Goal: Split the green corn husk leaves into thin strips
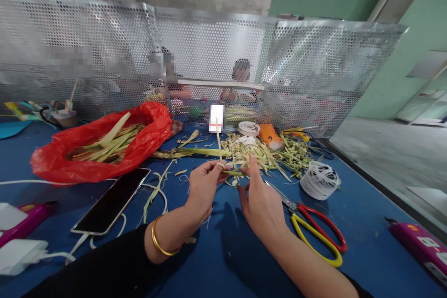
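My left hand (204,188) pinches a pale, narrow plant strip (219,144) that stands up from the fingertips. A short green strip (233,173) runs sideways from those fingertips towards my right hand (261,200). On my right hand the index finger is stretched out and the thumb is apart from it; whether its fingers touch the green strip's end I cannot tell. Just right of that hand lie scissors (296,207) with one red and one yellow handle. Behind both hands is a heap of cut plant scraps (251,151).
A red plastic bag (101,174) holds long leaf strips. Nearby lie a phone (113,200) on a white cable, a white ribbon roll (319,180), a tape roll (248,128), an orange packet (270,136) and purple tools (421,244). A perforated metal screen (209,42) stands behind; people sit beyond it.
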{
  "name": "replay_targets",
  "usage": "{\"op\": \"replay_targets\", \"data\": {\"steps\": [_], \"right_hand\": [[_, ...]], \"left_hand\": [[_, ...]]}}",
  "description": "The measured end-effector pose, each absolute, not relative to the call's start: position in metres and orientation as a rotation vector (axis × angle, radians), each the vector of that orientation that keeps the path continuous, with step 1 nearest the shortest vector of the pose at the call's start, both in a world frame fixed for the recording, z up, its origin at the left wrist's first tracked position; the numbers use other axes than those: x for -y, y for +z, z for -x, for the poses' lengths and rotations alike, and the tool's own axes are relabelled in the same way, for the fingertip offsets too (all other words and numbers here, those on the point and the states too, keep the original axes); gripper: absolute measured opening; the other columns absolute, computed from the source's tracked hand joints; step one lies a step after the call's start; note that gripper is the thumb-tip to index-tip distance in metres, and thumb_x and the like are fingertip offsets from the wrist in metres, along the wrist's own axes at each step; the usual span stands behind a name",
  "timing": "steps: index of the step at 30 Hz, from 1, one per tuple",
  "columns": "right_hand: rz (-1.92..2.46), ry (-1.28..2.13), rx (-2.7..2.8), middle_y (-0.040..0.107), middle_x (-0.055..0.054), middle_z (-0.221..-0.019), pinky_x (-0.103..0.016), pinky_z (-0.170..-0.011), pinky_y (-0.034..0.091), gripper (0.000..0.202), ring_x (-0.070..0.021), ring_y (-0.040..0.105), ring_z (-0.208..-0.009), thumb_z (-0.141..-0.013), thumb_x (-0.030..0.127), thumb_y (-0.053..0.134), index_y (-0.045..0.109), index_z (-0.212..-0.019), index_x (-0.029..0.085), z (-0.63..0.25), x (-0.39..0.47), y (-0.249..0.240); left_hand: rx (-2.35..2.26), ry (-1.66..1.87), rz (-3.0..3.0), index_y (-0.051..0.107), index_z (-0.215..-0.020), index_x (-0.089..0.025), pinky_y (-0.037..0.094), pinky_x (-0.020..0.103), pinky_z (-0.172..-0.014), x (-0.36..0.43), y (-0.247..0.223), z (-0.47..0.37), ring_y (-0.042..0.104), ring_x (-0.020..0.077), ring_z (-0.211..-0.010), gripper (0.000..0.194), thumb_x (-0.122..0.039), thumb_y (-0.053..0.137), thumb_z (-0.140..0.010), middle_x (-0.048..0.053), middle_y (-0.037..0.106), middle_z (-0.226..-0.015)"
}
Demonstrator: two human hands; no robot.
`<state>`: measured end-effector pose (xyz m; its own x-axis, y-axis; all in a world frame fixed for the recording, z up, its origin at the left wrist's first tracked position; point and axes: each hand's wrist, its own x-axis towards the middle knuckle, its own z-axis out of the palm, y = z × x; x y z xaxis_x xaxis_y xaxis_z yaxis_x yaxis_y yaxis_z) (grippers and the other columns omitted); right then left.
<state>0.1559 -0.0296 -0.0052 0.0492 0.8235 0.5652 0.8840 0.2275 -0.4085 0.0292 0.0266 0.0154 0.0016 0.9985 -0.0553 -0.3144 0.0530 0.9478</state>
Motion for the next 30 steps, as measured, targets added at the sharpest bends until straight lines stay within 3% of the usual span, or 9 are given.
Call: {"op": "replay_targets", "data": {"steps": [4,9,12,14,18,23,25,27,30], "right_hand": [[1.638,-0.338,1.941,0.071,-0.013,-0.083,-0.033,-0.062,0.043,0.05,-0.0231,0.063,-0.066,-0.09,0.018,0.041,0.036,-0.139,0.009,-0.161,0.029,-0.001],[1.357,0.558,1.825,0.066,0.0,-0.061,-0.024,-0.051,0.038,0.031,-0.0132,0.052,-0.048,-0.09,0.029,0.048,0.056,-0.118,0.019,-0.162,0.038,0.016],[1.124,1.064,1.587,0.071,-0.003,-0.074,-0.022,-0.042,0.034,0.027,-0.0072,0.04,-0.038,-0.088,0.036,0.05,0.063,-0.104,0.019,-0.164,0.043,0.025],[0.99,1.181,1.503,0.071,-0.009,-0.102,-0.024,-0.043,0.039,0.033,-0.0066,0.044,-0.039,-0.087,0.033,0.046,0.06,-0.115,0.02,-0.166,0.046,0.028],[0.963,0.855,1.571,0.049,-0.013,-0.138,-0.034,-0.066,0.053,0.062,-0.0159,0.066,-0.07,-0.082,0.017,0.038,0.03,-0.143,0.026,-0.166,0.044,0.023],[1.499,0.007,1.762,0.063,-0.014,-0.123,-0.03,-0.061,0.049,0.069,-0.0201,0.066,-0.074,-0.086,0.012,0.041,0.01,-0.148,0.019,-0.165,0.032,0.002],[1.601,-0.303,1.864,0.071,-0.011,-0.105,-0.031,-0.059,0.045,0.065,-0.0212,0.064,-0.067,-0.088,0.013,0.041,0.015,-0.147,0.017,-0.167,0.029,-0.001],[1.607,-0.53,1.945,0.072,-0.008,-0.087,-0.032,-0.06,0.041,0.052,-0.0204,0.061,-0.062,-0.091,0.015,0.042,0.031,-0.142,0.015,-0.169,0.03,0.001],[1.513,-0.697,2.088,0.068,-0.005,-0.076,-0.031,-0.063,0.036,0.027,-0.0176,0.057,-0.062,-0.093,0.017,0.044,0.058,-0.116,0.017,-0.173,0.034,0.011]], "left_hand": [[-1.014,1.335,-0.913,0.071,-0.075,-0.015,0.052,0.027,-0.068,-0.03,0.016,-0.028,0.067,0.0157,-0.065,0.025,-0.036,0.074,-0.063,0.005,0.073,-0.071],[-0.993,1.281,-0.905,0.07,-0.073,-0.014,0.052,0.025,-0.064,-0.032,0.017,-0.026,0.066,0.0152,-0.063,0.022,-0.034,0.073,-0.064,0.006,0.072,-0.069],[-0.961,1.239,-0.892,0.07,-0.073,-0.014,0.051,0.024,-0.061,-0.031,0.018,-0.026,0.066,0.0146,-0.062,0.02,-0.032,0.072,-0.065,0.006,0.073,-0.07],[-0.956,1.24,-0.881,0.07,-0.072,-0.014,0.051,0.023,-0.061,-0.03,0.019,-0.026,0.066,0.0137,-0.061,0.018,-0.03,0.072,-0.065,0.005,0.072,-0.069],[-0.961,1.223,-0.887,0.071,-0.072,-0.015,0.053,0.026,-0.066,-0.027,0.02,-0.027,0.067,0.0149,-0.061,0.018,-0.031,0.072,-0.065,0.003,0.071,-0.066],[-0.976,1.135,-0.947,0.071,-0.073,-0.014,0.053,0.027,-0.066,-0.023,0.018,-0.029,0.068,0.0164,-0.062,0.02,-0.033,0.072,-0.066,0.005,0.072,-0.068],[-0.981,1.116,-0.966,0.071,-0.074,-0.014,0.052,0.025,-0.064,-0.022,0.018,-0.03,0.068,0.0156,-0.062,0.021,-0.033,0.071,-0.066,0.007,0.072,-0.069],[-0.98,1.114,-0.97,0.071,-0.075,-0.013,0.052,0.025,-0.063,-0.022,0.019,-0.029,0.068,0.0151,-0.062,0.021,-0.033,0.071,-0.067,0.008,0.073,-0.072],[-0.98,1.111,-0.965,0.071,-0.077,-0.013,0.052,0.026,-0.065,-0.024,0.021,-0.028,0.068,0.0152,-0.062,0.022,-0.033,0.071,-0.068,0.008,0.074,-0.075]]}}
